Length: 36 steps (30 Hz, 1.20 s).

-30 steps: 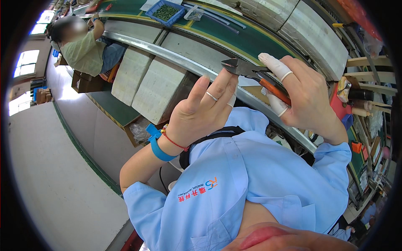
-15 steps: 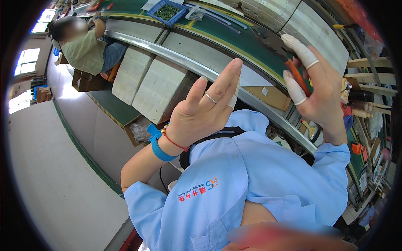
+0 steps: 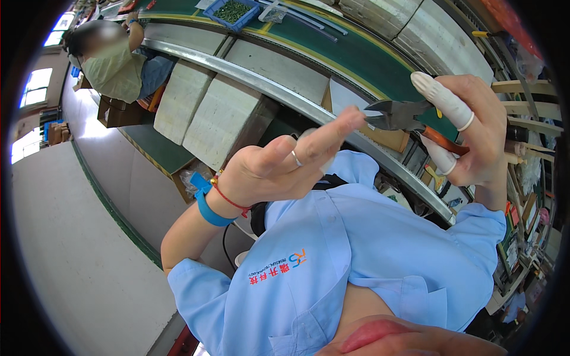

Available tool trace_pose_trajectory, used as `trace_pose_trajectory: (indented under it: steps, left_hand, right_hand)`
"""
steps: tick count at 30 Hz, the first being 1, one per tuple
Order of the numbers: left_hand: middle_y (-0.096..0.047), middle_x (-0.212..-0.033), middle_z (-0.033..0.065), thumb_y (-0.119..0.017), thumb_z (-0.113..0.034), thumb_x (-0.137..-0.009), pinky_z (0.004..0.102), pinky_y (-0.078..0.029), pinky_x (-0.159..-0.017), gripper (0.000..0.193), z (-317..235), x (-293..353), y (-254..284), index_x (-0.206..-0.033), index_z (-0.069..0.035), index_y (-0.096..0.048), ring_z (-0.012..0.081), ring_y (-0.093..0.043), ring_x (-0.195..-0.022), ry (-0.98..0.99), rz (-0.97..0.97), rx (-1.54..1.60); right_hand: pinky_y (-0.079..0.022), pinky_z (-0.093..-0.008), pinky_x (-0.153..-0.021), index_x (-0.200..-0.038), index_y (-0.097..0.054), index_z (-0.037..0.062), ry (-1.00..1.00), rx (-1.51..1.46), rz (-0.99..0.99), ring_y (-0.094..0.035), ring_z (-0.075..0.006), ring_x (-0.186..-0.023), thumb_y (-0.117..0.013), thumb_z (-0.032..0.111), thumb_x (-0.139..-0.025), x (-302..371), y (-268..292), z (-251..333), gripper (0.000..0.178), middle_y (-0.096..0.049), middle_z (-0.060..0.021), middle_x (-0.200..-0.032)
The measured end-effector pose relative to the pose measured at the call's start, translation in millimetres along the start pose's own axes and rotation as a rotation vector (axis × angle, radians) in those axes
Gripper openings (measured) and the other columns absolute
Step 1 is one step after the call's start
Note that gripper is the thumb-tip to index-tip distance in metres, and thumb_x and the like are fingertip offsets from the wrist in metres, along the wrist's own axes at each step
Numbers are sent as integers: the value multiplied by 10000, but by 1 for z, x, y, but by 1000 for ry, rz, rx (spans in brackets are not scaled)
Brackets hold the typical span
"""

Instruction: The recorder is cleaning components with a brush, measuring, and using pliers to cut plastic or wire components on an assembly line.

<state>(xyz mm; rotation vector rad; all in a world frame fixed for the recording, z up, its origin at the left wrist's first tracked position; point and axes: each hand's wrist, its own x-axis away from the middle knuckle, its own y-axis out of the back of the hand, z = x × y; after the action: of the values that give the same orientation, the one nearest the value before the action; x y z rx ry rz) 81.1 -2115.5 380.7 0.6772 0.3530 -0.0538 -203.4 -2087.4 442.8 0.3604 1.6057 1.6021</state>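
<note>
Orange-handled side cutters (image 3: 396,115) are gripped in my right hand (image 3: 475,127), whose fingers are closed around the handles. White finger cots cover the visible thumb and forefinger of that hand. The cutters' jaws are apart and point left. My left hand (image 3: 291,163) has its fingers stretched out to the right, and the fingertips are close to the jaw tips. Whether they touch, I cannot tell. A ring is on one finger, and a blue wristband (image 3: 209,207) and a red cord bracelet circle the wrist. No object shows in the left hand.
Behind my hands runs a green work surface (image 3: 309,44) edged by a metal rail (image 3: 261,76). It bears a blue basket (image 3: 244,22) of small green parts, a clear bag (image 3: 274,13) and thin rods. White blocks (image 3: 222,118) stand nearby. Another person (image 3: 113,68) sits far left. Racks (image 3: 525,98) crowd the right.
The cutters have swung from a blurred, upward tilt to pointing left, with jaws now clear beside my left fingertips. My right hand has moved slightly right and down; the left fingers have tipped rightward.
</note>
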Motion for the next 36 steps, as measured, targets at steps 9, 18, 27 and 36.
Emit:
trace_pose_trajectory:
  steps: [9, 18, 27, 36]
  left_hand:
    - [-349, -1357, 71, -515, 35, -694, 278, -371, -741, 913, -1, -8, 15, -1513, -123, -144, 129, -468, -651, 977, -1127, 2425]
    - [-352, -1357, -3, -491, 14, -743, 322, -345, -864, 861, -6, -16, 15, -1504, -256, -190, 86, -472, -715, 848, -1595, 2706]
    - [-332, -1307, -25, -512, 48, -851, 332, -307, -922, 724, -4, -15, 12, -1485, -212, -278, 43, -485, -773, 776, -1531, 2520]
    - [-336, -1376, 0, -510, 47, -755, 366, -365, -933, 893, -6, -21, 15, -1516, -259, -156, 111, -475, -701, 882, -1646, 2319]
  right_hand:
    - [-497, -343, -726, -1188, -590, -11, -23, -337, -180, -606, -266, -827, -649, 10, -563, -5, -24, 6, 628, -605, -162, -994]
    - [-461, -333, -586, -1148, -602, -43, 37, -392, -470, -592, -284, -703, -729, 97, -610, -29, -70, 47, 570, -633, -174, -967]
    - [-440, -317, -575, -1130, -626, -30, 13, -315, -544, -576, -254, -688, -730, 124, -617, -40, -83, 65, 546, -620, -139, -914]
    - [-443, -322, -569, -1142, -621, -29, 21, -344, -526, -573, -249, -684, -728, 126, -621, -42, -84, 65, 555, -615, -132, -907]
